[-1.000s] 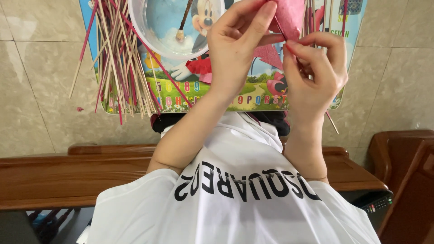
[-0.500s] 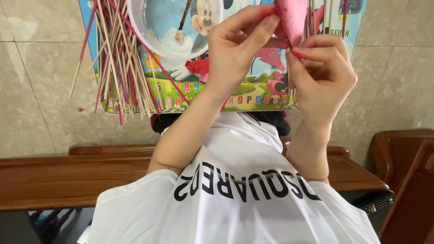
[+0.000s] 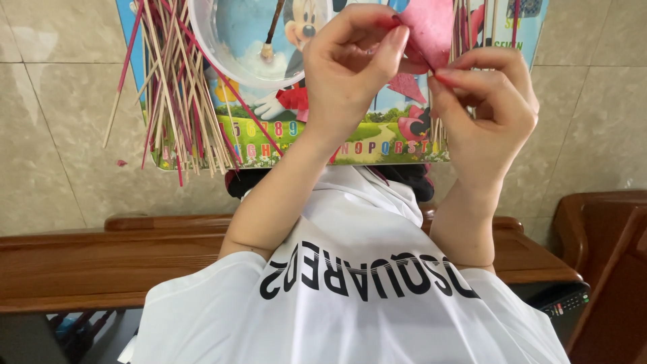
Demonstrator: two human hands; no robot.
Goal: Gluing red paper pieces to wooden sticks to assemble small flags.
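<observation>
A pink piece of paper (image 3: 430, 27) is held up near the top edge of the view, pinched between both hands. My left hand (image 3: 350, 67) grips its left side with thumb and fingers. My right hand (image 3: 488, 101) pinches its lower right edge with the fingertips. Below the hands lies a colourful cartoon board (image 3: 377, 141) on the tiled floor. Another small pink paper triangle (image 3: 408, 86) rests on the board between my hands.
A bundle of thin wooden and pink sticks (image 3: 178, 87) lies on the board's left side, more sticks (image 3: 472, 27) at its right. A clear plastic bowl (image 3: 232, 47) holds white paste and a brush (image 3: 271, 30). A dark wooden bench edge (image 3: 101, 259) runs below; a wooden chair (image 3: 606, 256) stands at right.
The pink paper has been drawn closer between my hands. My right fingertips have moved up onto its edge, and my left fingers have curled tighter around it.
</observation>
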